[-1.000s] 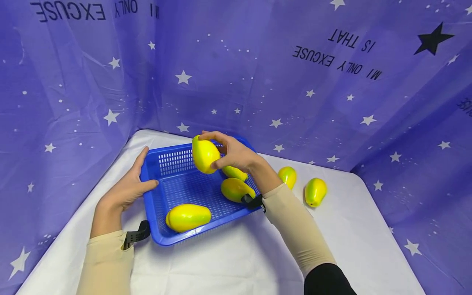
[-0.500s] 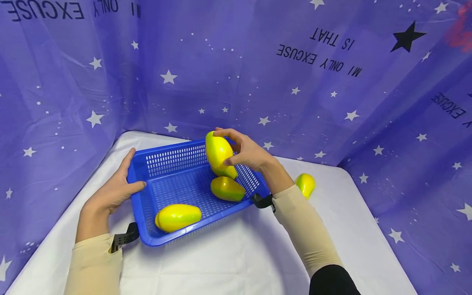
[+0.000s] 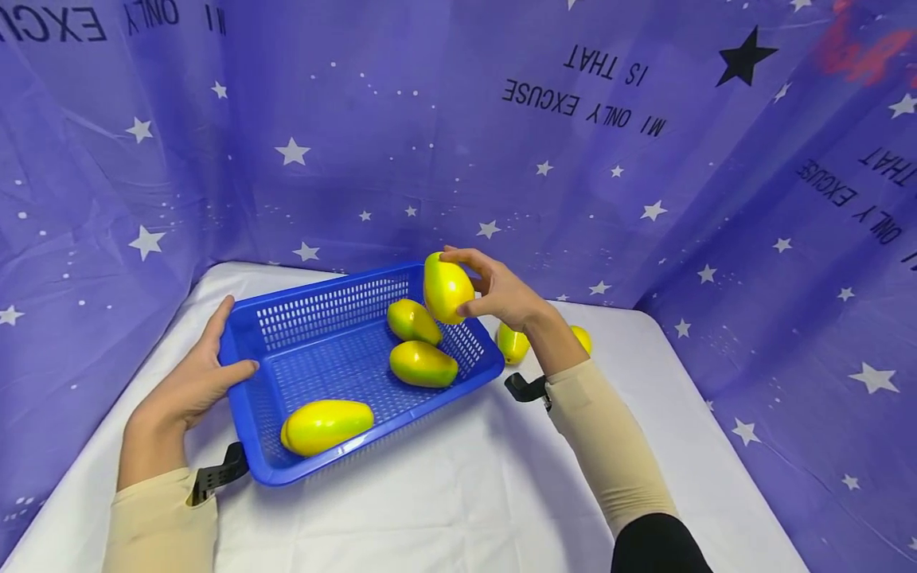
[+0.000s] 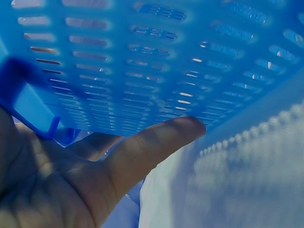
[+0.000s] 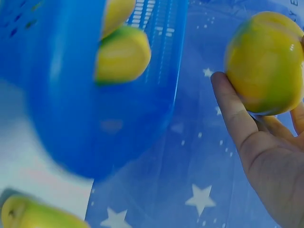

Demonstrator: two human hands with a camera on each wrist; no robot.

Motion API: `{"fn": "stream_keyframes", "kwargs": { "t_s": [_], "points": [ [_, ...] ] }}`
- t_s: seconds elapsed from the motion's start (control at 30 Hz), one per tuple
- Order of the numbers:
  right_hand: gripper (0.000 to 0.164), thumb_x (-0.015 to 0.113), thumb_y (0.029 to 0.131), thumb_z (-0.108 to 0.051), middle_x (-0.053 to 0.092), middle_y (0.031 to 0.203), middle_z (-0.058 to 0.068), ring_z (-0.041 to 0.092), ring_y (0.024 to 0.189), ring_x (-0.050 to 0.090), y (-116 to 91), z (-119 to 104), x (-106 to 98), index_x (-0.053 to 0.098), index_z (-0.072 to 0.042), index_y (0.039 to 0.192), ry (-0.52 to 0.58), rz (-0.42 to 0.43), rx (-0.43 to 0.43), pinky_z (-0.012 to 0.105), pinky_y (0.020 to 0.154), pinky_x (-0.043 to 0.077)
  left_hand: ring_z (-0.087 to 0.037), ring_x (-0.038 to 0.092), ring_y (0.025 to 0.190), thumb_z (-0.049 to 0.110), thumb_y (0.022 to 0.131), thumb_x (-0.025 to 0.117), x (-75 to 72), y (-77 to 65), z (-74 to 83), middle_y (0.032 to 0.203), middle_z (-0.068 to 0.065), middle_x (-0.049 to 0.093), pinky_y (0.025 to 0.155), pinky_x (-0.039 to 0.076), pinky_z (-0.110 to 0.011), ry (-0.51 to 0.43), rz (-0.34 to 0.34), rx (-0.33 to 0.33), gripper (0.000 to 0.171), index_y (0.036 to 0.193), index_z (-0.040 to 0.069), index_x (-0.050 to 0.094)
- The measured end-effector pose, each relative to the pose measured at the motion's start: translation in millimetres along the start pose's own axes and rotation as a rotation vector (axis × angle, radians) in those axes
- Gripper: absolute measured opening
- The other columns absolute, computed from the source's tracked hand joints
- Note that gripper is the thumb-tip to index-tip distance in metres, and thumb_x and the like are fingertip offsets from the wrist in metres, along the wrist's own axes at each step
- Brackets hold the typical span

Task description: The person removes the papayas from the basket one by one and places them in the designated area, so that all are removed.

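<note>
In the head view my left hand grips the left end of a blue plastic basket, thumb over the rim. The left wrist view shows a finger lying along the slotted wall. My right hand holds a yellow-green mango between thumb and fingers, raised over the basket's far right corner. Three more mangoes lie inside: one at the front left, two side by side at the right, a rear mango and a nearer mango. In the right wrist view the held mango appears beside the basket.
Two mangoes lie on the white cloth right of the basket, one near its corner and another partly behind my right forearm. A purple star-printed curtain rises around the white-covered table.
My right hand has carried the mango rightward, from over the basket's middle to its right end. The head view has turned to the right. My left hand keeps its hold on the basket.
</note>
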State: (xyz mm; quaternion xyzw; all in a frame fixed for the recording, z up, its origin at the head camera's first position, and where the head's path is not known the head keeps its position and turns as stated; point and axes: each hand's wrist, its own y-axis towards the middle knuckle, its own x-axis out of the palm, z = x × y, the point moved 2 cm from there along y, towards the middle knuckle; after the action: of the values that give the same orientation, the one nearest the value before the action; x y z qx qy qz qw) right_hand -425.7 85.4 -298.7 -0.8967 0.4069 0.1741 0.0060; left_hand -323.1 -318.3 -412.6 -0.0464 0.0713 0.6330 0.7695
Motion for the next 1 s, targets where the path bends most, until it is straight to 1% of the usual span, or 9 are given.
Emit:
{"fn": "stream_keyframes", "kwargs": {
  "t_s": [0.17,0.3,0.47,0.57,0.67,0.8,0.9,1.0],
  "points": [
    [0.078,0.071,0.072,0.006,0.025,0.157,-0.006,0.034,0.129,0.045,-20.9,9.1,-18.9,0.043,-0.009,0.143,0.004,0.050,0.020,0.048,0.085,0.054,-0.056,0.020,0.131,0.000,0.092,0.053,3.1,1.9,-1.5,0.157,-0.028,-0.012,0.079,0.048,-0.018,-0.021,-0.013,0.001,0.104,0.148,0.044,-0.023],
    [0.078,0.071,0.071,0.006,0.027,0.157,-0.006,0.034,0.129,0.044,-36.6,13.3,-34.5,0.044,-0.009,0.143,0.007,0.097,0.034,0.048,0.088,0.052,-0.055,0.022,0.128,-0.002,0.093,0.052,3.9,2.8,-3.2,0.155,-0.032,-0.010,0.077,0.051,-0.019,-0.057,-0.023,0.019,0.103,0.149,0.043,-0.023],
    [0.079,0.071,0.070,0.007,0.029,0.155,-0.009,0.030,0.133,0.041,-54.0,17.3,-51.3,0.045,-0.012,0.142,-0.015,0.162,0.059,0.048,0.096,0.047,-0.056,0.016,0.128,-0.003,0.093,0.052,3.1,2.2,-5.9,0.155,-0.032,-0.013,0.077,0.051,-0.017,-0.070,-0.021,0.023,0.103,0.149,0.043,-0.021],
    [0.079,0.071,0.071,0.007,0.029,0.155,-0.010,0.029,0.134,0.040,-65.5,21.2,-60.6,0.046,-0.014,0.142,-0.020,0.191,0.083,0.048,0.098,0.045,-0.057,0.012,0.129,-0.003,0.093,0.052,3.5,2.3,-8.2,0.155,-0.031,-0.016,0.077,0.050,-0.016,-0.074,-0.023,0.017,0.103,0.149,0.044,-0.021],
    [0.078,0.070,0.071,0.007,0.029,0.155,-0.010,0.030,0.134,0.040,-77.6,26.5,-70.3,0.045,-0.014,0.142,-0.020,0.207,0.097,0.048,0.097,0.046,-0.056,0.011,0.128,-0.002,0.094,0.052,4.4,2.1,-10.7,0.155,-0.029,-0.018,0.077,0.050,-0.015,-0.079,-0.022,0.016,0.102,0.149,0.045,-0.020],
    [0.078,0.069,0.072,0.008,0.029,0.155,-0.008,0.032,0.131,0.043,-95.5,34.3,-84.7,0.045,-0.013,0.143,-0.016,0.240,0.112,0.048,0.091,0.050,-0.057,0.007,0.131,0.000,0.094,0.053,5.8,2.6,-14.2,0.156,-0.024,-0.022,0.075,0.048,-0.012,-0.070,-0.007,0.015,0.102,0.149,0.046,-0.018],
    [0.077,0.069,0.073,0.008,0.031,0.154,-0.007,0.035,0.128,0.045,-110.0,39.5,-96.0,0.045,-0.012,0.143,-0.005,0.284,0.119,0.048,0.089,0.052,-0.054,0.004,0.134,-0.001,0.095,0.052,6.1,3.5,-16.4,0.156,-0.019,-0.026,0.074,0.048,-0.012,-0.073,-0.005,0.019,0.101,0.149,0.047,-0.018],
    [0.076,0.069,0.073,0.010,0.031,0.154,-0.006,0.035,0.128,0.045,-124.7,43.8,-107.1,0.045,-0.011,0.143,-0.001,0.335,0.120,0.046,0.091,0.051,-0.052,0.000,0.136,-0.001,0.095,0.052,6.1,4.3,-18.4,0.156,-0.017,-0.027,0.072,0.049,-0.012,-0.089,-0.005,0.020,0.100,0.149,0.047,-0.017]
  ]
}}
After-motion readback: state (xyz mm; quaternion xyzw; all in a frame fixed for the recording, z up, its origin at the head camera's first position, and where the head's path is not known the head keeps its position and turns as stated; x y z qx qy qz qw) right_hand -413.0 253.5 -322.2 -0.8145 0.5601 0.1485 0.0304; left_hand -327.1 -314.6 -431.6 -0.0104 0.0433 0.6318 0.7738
